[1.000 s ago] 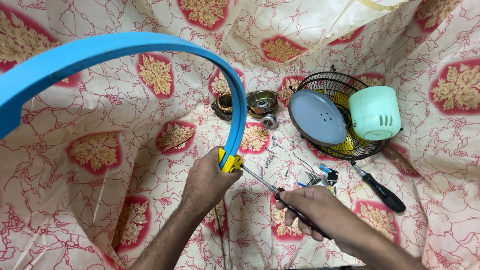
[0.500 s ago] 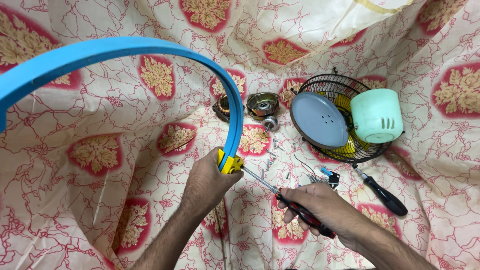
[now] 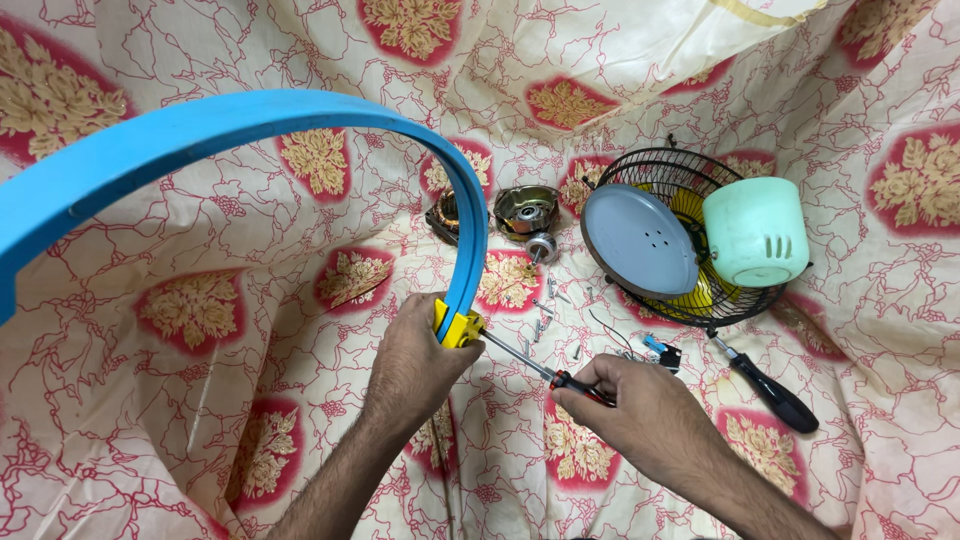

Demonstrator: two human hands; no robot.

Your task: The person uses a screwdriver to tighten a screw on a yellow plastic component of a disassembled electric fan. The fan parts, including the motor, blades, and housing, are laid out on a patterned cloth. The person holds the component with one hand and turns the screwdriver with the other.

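My left hand (image 3: pixel 415 365) grips the yellow clip (image 3: pixel 458 327) at the lower end of a wide blue plastic ring (image 3: pixel 250 125) that arcs up and across the left of the view. My right hand (image 3: pixel 645 415) holds a red and black handled screwdriver (image 3: pixel 545 370). Its metal shaft points left, with the tip at the yellow clip.
On the red-patterned cream cloth lie several small screws (image 3: pixel 545 318), a motor part (image 3: pixel 525 212), a black wire fan guard (image 3: pixel 690 235) holding a grey disc (image 3: pixel 638 240) and a pale green cover (image 3: pixel 755 232), a second black-handled screwdriver (image 3: pixel 770 392) and a small wired switch (image 3: pixel 660 352).
The blue ring has dropped a little in the view. Both hands keep their hold, and the screwdriver stays at the yellow clip.
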